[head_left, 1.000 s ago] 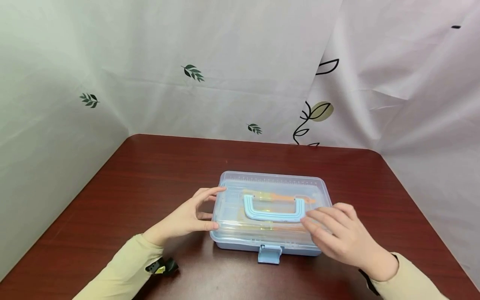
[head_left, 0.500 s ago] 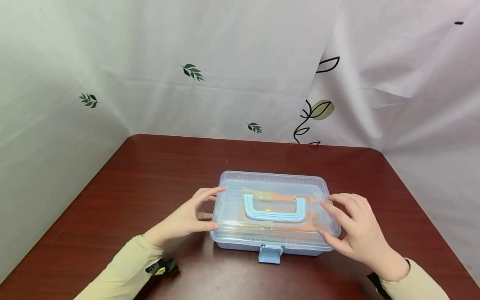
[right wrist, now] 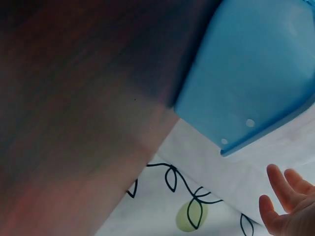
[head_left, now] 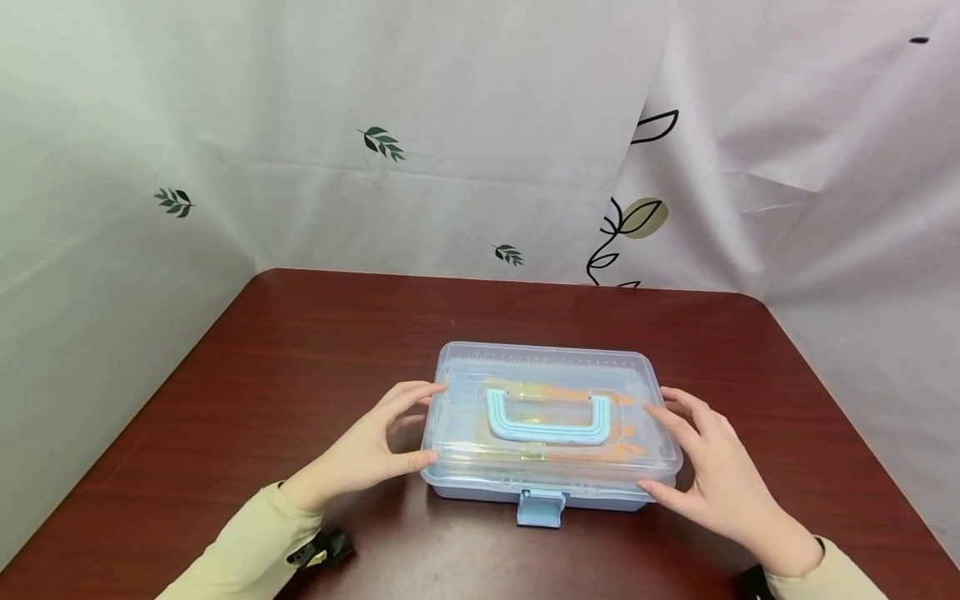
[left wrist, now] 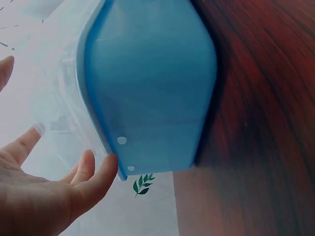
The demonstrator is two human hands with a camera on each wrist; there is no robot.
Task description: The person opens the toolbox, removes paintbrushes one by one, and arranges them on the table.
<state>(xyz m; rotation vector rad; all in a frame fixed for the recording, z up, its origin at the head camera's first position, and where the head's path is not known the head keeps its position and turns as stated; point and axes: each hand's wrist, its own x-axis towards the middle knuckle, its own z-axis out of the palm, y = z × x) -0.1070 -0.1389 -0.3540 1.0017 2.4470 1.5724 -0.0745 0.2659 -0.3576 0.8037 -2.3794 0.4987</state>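
A pencil box (head_left: 457, 417) with a clear lid and a light blue base lies flat on the table. Its blue carry handle (head_left: 551, 432) is folded down on the lid, and the front latch (head_left: 540, 508) hangs flipped down. Through the lid, several orange-handled brushes (head_left: 577, 454) show. At the left end my left hand (head_left: 360, 450) touches the lid edge with thumb and fingers spread; the left wrist view has a finger against the blue rim (left wrist: 101, 125). My right hand (head_left: 720, 479) is spread around the right end, thumb and a finger at the lid; firm contact is unclear.
The dark red wooden table (head_left: 337, 325) runs beyond the box on all sides. White cloth (head_left: 450, 192) with leaf prints hangs behind it and at both sides. A black strap piece (head_left: 322, 550) hangs under the left sleeve.
My right hand has moved right, from over the lid near the handle to the box's right end. The left hand has shifted only slightly. The box stays in place.
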